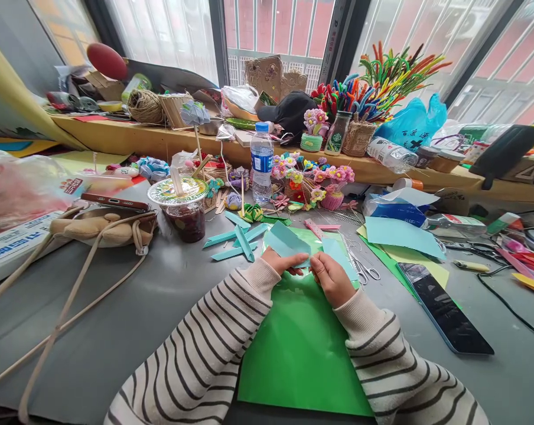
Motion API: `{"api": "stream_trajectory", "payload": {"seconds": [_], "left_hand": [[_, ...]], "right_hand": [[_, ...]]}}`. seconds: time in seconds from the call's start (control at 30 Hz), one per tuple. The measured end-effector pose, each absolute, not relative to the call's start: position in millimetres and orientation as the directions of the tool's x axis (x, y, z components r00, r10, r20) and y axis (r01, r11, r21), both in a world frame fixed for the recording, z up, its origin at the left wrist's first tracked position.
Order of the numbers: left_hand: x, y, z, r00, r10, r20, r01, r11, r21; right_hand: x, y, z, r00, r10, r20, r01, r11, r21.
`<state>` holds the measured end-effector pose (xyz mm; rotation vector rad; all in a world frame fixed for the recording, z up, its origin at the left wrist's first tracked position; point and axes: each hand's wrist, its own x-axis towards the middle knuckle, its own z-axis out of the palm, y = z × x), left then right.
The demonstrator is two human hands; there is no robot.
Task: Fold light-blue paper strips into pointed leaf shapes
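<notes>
My left hand is closed on a sheet of light blue paper, its thumb lying across the lower edge. Close beside it, my right hand pinches at the right corner of the same sheet, fingertips nearly touching the left thumb. Below both hands lies a green sheet on the grey table. Another light blue piece rests behind my right hand. Several folded light blue strips lie crossed to the left. Scissors sit just right of my right hand, partly hidden.
A lidded drink cup and a water bottle stand beyond the strips. A phone lies at right near more blue paper. At left is a tan bag with long straps. Craft flowers line the back.
</notes>
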<state>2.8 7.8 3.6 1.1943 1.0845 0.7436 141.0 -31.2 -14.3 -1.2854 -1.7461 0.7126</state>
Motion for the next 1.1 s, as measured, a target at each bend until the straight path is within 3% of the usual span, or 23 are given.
{"api": "stream_trajectory", "payload": {"seconds": [0.37, 0.57, 0.8, 0.97, 1.1], "left_hand": [[5, 12, -2, 0.279, 0.943, -0.181, -0.030, 0.197, 0.980], [5, 10, -1, 0.383, 0.911, -0.150, 0.016, 0.156, 0.988], [9, 8, 3, 0.374, 0.904, -0.208, -0.012, 0.229, 0.973], [7, 9, 0, 0.373, 0.909, -0.186, -0.017, 0.207, 0.978], [5, 9, -2, 0.471, 0.863, -0.184, 0.023, 0.196, 0.980]], "right_hand": [[146, -27, -21, -0.149, 0.979, 0.143, 0.216, 0.173, -0.961], [144, -30, -14, -0.149, 0.975, 0.164, 0.285, 0.201, -0.937], [143, -32, -12, -0.046, 0.985, 0.169, 0.241, 0.175, -0.955], [145, -31, -11, -0.085, 0.985, 0.150, 0.240, 0.166, -0.956], [147, -31, -8, -0.030, 0.987, 0.160, 0.294, 0.161, -0.942]]}}
